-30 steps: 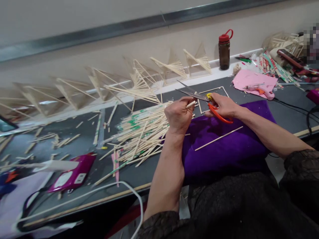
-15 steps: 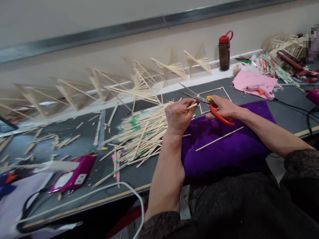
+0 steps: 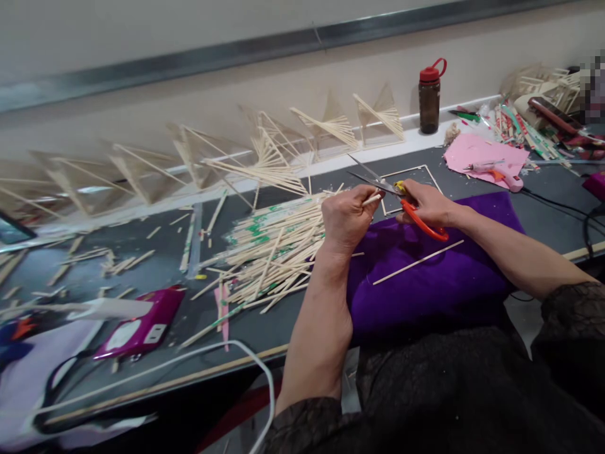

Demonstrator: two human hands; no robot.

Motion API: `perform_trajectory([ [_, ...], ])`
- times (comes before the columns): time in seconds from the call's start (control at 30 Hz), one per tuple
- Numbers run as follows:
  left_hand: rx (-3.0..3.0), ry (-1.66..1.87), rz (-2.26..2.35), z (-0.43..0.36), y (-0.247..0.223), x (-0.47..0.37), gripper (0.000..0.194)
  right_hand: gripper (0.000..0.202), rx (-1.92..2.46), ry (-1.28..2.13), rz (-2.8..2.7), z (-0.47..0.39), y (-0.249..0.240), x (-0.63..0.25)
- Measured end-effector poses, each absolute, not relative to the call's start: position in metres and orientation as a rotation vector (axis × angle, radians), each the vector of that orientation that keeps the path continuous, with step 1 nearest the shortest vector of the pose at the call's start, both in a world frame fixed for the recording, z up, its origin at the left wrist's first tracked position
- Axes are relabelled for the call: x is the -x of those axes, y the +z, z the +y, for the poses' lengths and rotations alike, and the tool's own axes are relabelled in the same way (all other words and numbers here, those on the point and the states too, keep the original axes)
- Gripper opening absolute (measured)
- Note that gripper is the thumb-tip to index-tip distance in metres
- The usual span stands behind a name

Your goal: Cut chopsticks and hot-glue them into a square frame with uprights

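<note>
My left hand (image 3: 348,211) is closed around a thin wooden stick (image 3: 372,200), its end poking out past the thumb. In my right hand (image 3: 428,205) is a pair of scissors (image 3: 424,225) with orange and yellow handles. The scissor blades are parted and lie beside the stick's end; whether they touch it I cannot tell. Below both hands a purple cloth (image 3: 406,302) is spread, and one loose stick (image 3: 418,262) rests on it. Behind the scissors a square frame of thin sticks (image 3: 435,179) lies on the dark table.
Many loose sticks (image 3: 278,252) are heaped left of my left hand. Twisted stick structures (image 3: 326,129) stand along the wall beside a red-capped bottle (image 3: 429,104). A glue gun (image 3: 496,173) lies on pink paper (image 3: 466,148). At left is a magenta packet (image 3: 142,325); a white cable (image 3: 189,351) crosses the front edge.
The whole view has shifted slightly, so things appear a little to the right. Both hands keep their grips, and the scissor blades look slightly turned, still parted.
</note>
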State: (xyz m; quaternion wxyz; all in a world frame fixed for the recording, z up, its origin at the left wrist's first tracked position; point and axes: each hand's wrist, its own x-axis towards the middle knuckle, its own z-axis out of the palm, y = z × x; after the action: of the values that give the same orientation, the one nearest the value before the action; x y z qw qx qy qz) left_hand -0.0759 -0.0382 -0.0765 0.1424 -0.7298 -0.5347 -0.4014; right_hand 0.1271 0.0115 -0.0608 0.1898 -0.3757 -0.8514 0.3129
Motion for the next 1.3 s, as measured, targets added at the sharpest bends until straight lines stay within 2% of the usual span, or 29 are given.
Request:
perform_trajectory([
  [0.13,2.111,-1.198,-1.553,-0.0353,-0.0794,0.0752,0.040,0.033,1.062,0.891,-2.374,0.0112,-0.0607,-0.1272],
  [0.7,2.089,-1.030,-1.648,-0.0331,-0.0807,0.0771,0.054,0.030,1.062,0.942,-2.351,0.0121,-0.0629,-0.1258],
  [0.93,2.109,-0.994,-1.726,-0.0339,-0.0789,0.0772,0.048,0.031,1.065,0.930,-2.355,0.0131,-0.0639,-0.1259],
  [1.13,2.066,-1.146,-1.697,-0.0358,-0.0772,0.0726,0.046,0.030,1.061,0.893,-2.358,0.0134,-0.0648,-0.1252],
  [1.3,2.054,-1.189,-1.632,-0.0376,-0.0771,0.0729,0.045,0.042,1.014,0.871,-2.377,0.0160,-0.0682,-0.1247],
])
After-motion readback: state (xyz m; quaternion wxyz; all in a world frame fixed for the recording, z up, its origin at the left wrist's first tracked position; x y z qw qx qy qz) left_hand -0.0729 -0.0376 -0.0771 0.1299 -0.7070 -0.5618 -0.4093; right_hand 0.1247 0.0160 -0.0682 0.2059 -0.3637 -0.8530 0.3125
